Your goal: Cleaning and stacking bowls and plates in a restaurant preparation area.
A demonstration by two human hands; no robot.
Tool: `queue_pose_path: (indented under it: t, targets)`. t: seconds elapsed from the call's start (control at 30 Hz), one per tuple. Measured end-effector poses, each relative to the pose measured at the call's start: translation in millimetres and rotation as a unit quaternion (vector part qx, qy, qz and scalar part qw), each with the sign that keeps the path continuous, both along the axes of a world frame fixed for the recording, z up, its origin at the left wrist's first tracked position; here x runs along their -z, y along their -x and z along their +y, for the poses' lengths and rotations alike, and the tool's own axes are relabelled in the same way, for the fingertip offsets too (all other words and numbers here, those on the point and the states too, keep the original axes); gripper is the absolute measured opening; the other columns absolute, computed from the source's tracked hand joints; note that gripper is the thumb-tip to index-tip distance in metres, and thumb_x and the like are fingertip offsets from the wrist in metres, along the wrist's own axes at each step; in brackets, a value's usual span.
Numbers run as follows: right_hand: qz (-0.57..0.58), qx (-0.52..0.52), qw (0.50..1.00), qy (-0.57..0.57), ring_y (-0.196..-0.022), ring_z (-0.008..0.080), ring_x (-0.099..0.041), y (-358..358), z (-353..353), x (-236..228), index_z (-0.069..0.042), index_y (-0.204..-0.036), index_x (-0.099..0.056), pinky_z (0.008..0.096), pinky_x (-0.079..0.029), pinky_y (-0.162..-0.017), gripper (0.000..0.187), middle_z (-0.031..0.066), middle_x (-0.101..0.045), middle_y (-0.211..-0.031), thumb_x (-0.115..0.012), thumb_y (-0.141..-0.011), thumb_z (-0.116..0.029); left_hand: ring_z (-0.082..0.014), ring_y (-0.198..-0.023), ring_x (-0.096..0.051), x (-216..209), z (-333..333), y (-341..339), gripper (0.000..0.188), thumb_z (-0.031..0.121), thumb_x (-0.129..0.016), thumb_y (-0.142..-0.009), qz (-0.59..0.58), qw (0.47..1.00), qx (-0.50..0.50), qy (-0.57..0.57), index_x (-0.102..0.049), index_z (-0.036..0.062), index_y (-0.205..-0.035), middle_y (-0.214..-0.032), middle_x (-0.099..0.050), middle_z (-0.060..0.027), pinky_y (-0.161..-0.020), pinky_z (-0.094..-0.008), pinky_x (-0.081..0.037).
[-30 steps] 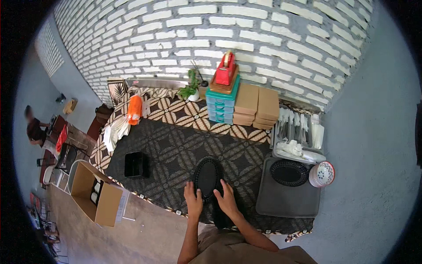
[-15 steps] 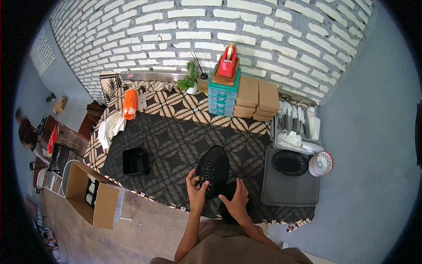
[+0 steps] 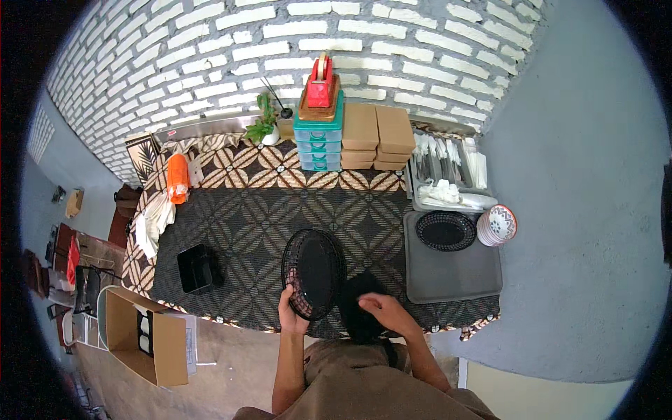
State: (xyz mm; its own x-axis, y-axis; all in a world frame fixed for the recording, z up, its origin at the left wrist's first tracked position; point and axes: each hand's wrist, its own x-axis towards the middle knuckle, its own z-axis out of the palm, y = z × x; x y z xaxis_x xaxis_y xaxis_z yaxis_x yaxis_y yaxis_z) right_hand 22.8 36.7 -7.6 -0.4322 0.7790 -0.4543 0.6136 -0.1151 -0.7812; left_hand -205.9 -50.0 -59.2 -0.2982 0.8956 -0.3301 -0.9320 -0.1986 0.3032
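A black oval plastic basket [image 3: 318, 269] with a latticed rim is held up, tilted, over the near middle of the table. My left hand [image 3: 292, 313] grips its lower left rim, thumb along the lattice. Close by on the right, my right hand [image 3: 387, 313] has its fingers curled at a matte black cloth [image 3: 357, 301], which lies at the table's front edge; the fingertips are partly hidden in it. A second black oval basket [image 3: 446, 231] rests on a grey tray [image 3: 455, 280] at the right, beside a stack of patterned bowls [image 3: 498, 225].
Behind the tray stands a grey cutlery holder [image 3: 451, 175] with wrapped sets. Along the wall are brown boxes [image 3: 378, 133], a teal drawer unit [image 3: 319, 143] under a red tape dispenser [image 3: 320, 87], and a plant [image 3: 264, 122]. A black square container [image 3: 198, 268] sits left; an open carton [image 3: 168, 350] is below.
The basket has turned its open face more toward me and shifted slightly left in my left hand. My right hand has gone from spread fingers to curled ones at the cloth. The view has shifted.
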Motion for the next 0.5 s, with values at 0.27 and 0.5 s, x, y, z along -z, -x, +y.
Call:
queue_pose_path:
  t: [0.27, 0.5]
  targets:
    - [-0.172, 0.053, 0.967, -0.177, -0.116, 0.0335, -0.048, -0.8, -6.2, 32.2, -0.003, -0.122, -0.052, 0.0474, -0.038, -0.097, 0.049, 0.0163, -0.052, -0.127, -0.068, -0.085, -0.03, -0.029, -0.111, -0.059, -16.9, 0.4, -8.9, 0.041, 0.022, -0.053, -0.09, -0.056, 0.997, 0.027, -0.052, -0.054, -0.0017, -0.123, -0.124, -0.059, -0.0161, -0.1, -0.042, -0.045]
    - [0.079, 0.06, 0.98, 0.171, -0.113, 0.0308, -0.051, -21.1, 13.0, 35.5, -0.001, -0.127, -0.049, 0.0413, -0.041, -0.095, 0.059, 0.014, -0.051, -0.128, -0.073, -0.082, -0.032, -0.0288, -0.114, -0.057, -12.8, -4.4, -11.4, 0.04, 0.022, -0.05, -0.09, -0.09, 0.994, 0.029, -0.047, -0.055, -0.0003, -0.124, -0.124, -0.06, -0.016, -0.102, -0.0423, -0.043]
